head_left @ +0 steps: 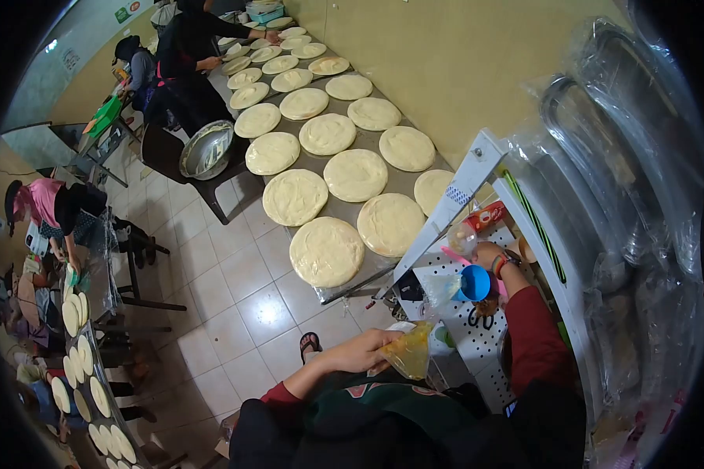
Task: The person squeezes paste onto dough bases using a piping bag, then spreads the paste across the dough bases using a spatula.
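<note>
My left hand (370,349), at the lower middle, has its fingers wrapped round a clear plastic bag (409,353) with yellowish contents. Over the white perforated shelf (477,344), my right hand (493,258) reaches in among small items; its fingers are bent, and whether they hold something is too small to tell. Just below that hand stands a blue cup (472,283), with a pale plastic bag (443,289) on its left. A clear container (462,238) and a red tube-shaped pack (486,215) lie beside the fingers.
A long table (338,291) bears several round dough pieces with a pale spread. A metal bowl (207,150) rests on a dark chair (211,187). People work at the upper left and far left. A white metal frame (446,207) and plastic-wrapped items (602,156) stand at right.
</note>
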{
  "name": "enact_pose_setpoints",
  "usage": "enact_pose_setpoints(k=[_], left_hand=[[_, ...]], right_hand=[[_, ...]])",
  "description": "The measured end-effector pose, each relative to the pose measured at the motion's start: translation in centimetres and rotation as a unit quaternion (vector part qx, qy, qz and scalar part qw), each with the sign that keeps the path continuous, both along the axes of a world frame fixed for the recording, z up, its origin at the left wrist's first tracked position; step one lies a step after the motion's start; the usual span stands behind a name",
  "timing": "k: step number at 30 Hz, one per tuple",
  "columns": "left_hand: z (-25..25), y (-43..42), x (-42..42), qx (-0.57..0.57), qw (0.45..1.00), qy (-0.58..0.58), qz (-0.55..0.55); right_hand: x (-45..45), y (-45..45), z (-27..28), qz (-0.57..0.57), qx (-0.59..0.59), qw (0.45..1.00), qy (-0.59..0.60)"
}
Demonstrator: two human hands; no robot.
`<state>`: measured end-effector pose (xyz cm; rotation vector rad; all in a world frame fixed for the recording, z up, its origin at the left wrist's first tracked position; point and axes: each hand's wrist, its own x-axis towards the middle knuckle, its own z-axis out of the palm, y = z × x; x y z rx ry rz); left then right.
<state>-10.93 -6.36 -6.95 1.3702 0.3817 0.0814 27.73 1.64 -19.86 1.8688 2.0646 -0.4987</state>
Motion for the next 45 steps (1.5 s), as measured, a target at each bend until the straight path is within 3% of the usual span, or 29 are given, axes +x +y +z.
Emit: enact_pose_setpoints(k=[7, 14, 21, 24, 26, 28, 30, 32, 34, 39, 41, 43, 45], left_hand=[[-0.4, 0.5, 0.4, -0.017, 1.000, 0.013, 0.023], [-1.6, 0.5, 0.9, 0.001, 0.998, -0.001, 0.058], [-2.5, 1.1, 1.5, -0.033, 0.995, -0.024, 0.093], [-1.9, 1.6, 1.4, -0.006, 0.993, -0.036, 0.108], [-1.4, 2.1, 0.9, 0.019, 0.992, -0.032, 0.124], [-0.2, 2.4, 0.2, -0.040, 0.989, -0.015, 0.144], [-0.6, 2.5, -0.6, -0.009, 0.987, -0.043, 0.155], [-0.4, 3.1, -1.2, 0.028, 0.982, -0.077, 0.170], [0.0, 3.3, -2.4, -0.099, 0.964, -0.080, 0.234], [-0.4, 4.3, -6.6, -0.083, 0.948, -0.111, 0.285], [0.2, 4.8, -8.2, -0.127, 0.918, -0.115, 0.358], [-0.2, 5.3, -10.4, -0.095, 0.904, -0.108, 0.402], [-0.2, 6.5, -13.1, -0.066, 0.918, -0.094, 0.379]], right_hand=[[-1.4, -1.2, 7.8, 0.005, 0.021, 0.994, -0.106], [-4.6, -2.2, 14.0, -0.063, 0.223, 0.971, -0.064], [-5.5, -6.8, 17.6, -0.105, 0.416, 0.903, -0.015], [-9.6, -8.9, 22.0, -0.159, 0.422, 0.889, 0.083], [-9.6, -10.8, 20.5, -0.138, 0.442, 0.885, 0.057], [-10.7, -12.5, 19.6, -0.119, 0.458, 0.881, 0.035], [-13.0, -13.8, 20.9, -0.160, 0.357, 0.865, 0.316], [-15.3, -15.4, 21.6, -0.128, 0.240, 0.845, 0.460], [-17.0, -15.8, 21.3, -0.086, 0.146, 0.840, 0.515], [-20.8, -15.4, 18.1, -0.041, 0.121, 0.789, 0.601], [-24.0, -14.7, 16.5, -0.197, 0.120, 0.698, 0.678], [-27.5, -13.2, 14.2, -0.281, 0.158, 0.628, 0.709], [-30.3, -11.0, 13.0, -0.329, 0.159, 0.624, 0.691]])
